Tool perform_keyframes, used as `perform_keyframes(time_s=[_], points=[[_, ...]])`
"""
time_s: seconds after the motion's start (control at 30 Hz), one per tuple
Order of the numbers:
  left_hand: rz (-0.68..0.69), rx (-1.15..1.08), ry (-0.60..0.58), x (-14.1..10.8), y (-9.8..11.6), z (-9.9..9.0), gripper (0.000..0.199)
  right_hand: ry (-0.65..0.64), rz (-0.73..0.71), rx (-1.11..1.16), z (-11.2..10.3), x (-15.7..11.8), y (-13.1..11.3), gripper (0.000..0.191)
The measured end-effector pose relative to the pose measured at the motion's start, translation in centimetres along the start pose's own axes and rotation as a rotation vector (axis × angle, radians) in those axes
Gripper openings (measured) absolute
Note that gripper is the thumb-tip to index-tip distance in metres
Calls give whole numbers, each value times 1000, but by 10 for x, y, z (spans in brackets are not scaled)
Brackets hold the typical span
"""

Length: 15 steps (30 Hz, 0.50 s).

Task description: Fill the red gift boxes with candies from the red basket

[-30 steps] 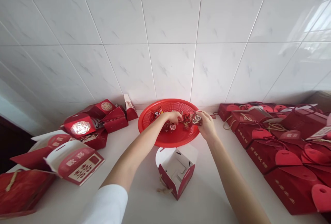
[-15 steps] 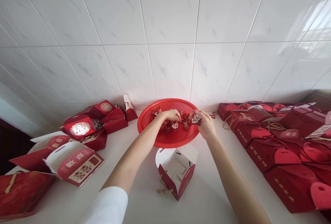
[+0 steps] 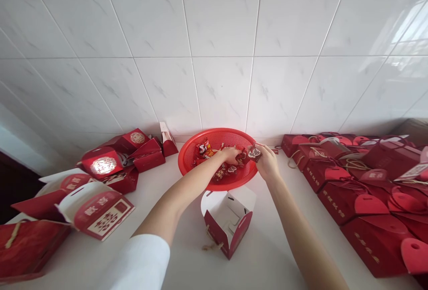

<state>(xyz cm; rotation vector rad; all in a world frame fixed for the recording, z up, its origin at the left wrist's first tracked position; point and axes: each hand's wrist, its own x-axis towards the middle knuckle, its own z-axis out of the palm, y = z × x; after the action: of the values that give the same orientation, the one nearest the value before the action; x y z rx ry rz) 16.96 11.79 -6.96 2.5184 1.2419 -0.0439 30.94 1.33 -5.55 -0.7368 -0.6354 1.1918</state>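
Note:
A red plastic basket (image 3: 187, 169) with a perforated wall holds several wrapped candies (image 3: 219, 174) in red and gold wrappers. My left hand (image 3: 230, 155) is down inside it, fingers closed around wrapped candy; its fingertips are partly hidden. Over the basket's right rim, my right hand (image 3: 267, 161) grips red wrapped candies (image 3: 254, 153) with a white label showing. In front of the basket stands an open red gift box (image 3: 230, 225), white inside, with a rope handle on its left side. No candy is visible inside the box.
Open and folded red boxes (image 3: 107, 212) lie along the left of the white table (image 3: 267, 254). Closed red gift boxes (image 3: 351, 196) stand packed in rows at the right. A tiled wall (image 3: 220, 89) rises directly behind the basket.
My left hand has moved right inside the basket, toward my right hand, uncovering candies at the left. My right hand stays at the rim, holding its candies.

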Motion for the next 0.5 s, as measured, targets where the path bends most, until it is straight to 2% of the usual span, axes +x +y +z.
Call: perform_keyframes(time_s=[0.2,0.5], points=[[-86,-55,-64,5,-11,-4,7,-5,7,-1,-3,2,1,17],[-107,-217,28,13,-29,-8,10,-9,1,19,-2,3,2,17]])
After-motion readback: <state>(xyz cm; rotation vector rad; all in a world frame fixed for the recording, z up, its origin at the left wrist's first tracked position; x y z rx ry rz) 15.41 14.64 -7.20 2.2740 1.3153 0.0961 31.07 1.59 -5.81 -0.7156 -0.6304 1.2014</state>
